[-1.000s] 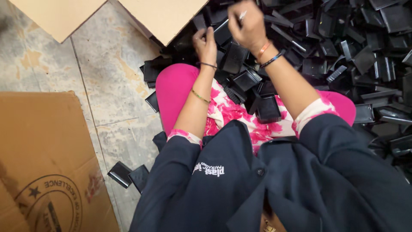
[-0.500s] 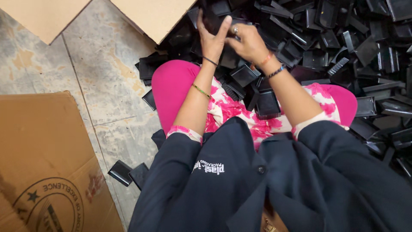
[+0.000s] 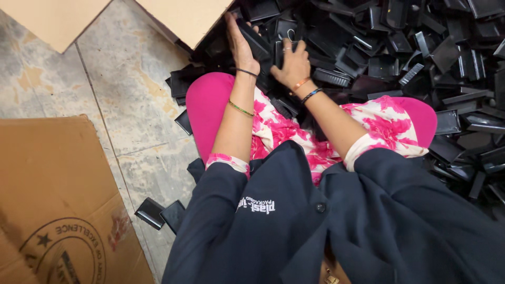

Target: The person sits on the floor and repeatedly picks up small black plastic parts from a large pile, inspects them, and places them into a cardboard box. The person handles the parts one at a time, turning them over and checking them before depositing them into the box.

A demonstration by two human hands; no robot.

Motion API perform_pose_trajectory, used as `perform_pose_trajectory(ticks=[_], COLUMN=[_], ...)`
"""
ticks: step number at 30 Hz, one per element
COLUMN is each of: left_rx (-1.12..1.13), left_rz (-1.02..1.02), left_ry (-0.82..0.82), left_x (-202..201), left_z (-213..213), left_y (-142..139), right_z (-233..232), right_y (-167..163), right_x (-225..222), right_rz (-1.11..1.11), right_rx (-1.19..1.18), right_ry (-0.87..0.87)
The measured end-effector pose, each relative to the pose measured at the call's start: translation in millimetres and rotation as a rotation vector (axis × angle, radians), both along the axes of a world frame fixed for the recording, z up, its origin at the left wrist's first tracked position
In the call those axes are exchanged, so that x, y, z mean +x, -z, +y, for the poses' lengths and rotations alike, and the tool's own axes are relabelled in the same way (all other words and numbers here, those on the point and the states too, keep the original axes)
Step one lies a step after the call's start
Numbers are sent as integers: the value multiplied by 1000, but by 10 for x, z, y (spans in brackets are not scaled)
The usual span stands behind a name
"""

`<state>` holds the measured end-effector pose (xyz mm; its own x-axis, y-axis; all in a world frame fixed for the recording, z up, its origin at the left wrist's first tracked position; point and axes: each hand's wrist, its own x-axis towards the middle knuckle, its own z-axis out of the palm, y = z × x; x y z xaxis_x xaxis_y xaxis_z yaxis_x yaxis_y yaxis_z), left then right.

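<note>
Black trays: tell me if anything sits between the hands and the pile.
Nothing visible does. The left hand and the right hand both already rest on the black trays, with no gap or obstacle showing.

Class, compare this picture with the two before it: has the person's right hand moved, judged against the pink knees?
Yes. The right hand has come down from its raised position toward the pink knees, now resting spread on the pile of black plastic pieces.

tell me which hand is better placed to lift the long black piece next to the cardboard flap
Left, probably. The left hand already lies along the long black piece just below the cardboard flap, fingers against it. The right hand rests farther over, spread on other black pieces in the pile.
</note>
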<state>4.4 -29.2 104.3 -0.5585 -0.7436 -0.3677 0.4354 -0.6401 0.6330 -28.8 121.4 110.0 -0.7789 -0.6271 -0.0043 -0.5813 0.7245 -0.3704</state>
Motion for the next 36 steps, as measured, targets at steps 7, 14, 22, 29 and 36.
perform_pose_trajectory(ticks=[7,14,22,29,36], left_rx=[-95,-262,-257,-223,-473], left_rz=[13,-26,64,181,233], left_ry=[260,417,437,322,344], left_x=[-15,-27,24,-42,71], left_z=[147,368,401,451,427], left_y=[-55,-129,-80,-67,-256], right_z=[411,301,212,319,354], right_y=[-286,-345,-262,-298,-829], right_x=[-366,-178,-119,-241,-118], right_rz=[-496,-825,-733,-717,-803], right_rx=[-661,-930,-1017,-997,-883], right_ry=[-17,-42,-147,-229,-13])
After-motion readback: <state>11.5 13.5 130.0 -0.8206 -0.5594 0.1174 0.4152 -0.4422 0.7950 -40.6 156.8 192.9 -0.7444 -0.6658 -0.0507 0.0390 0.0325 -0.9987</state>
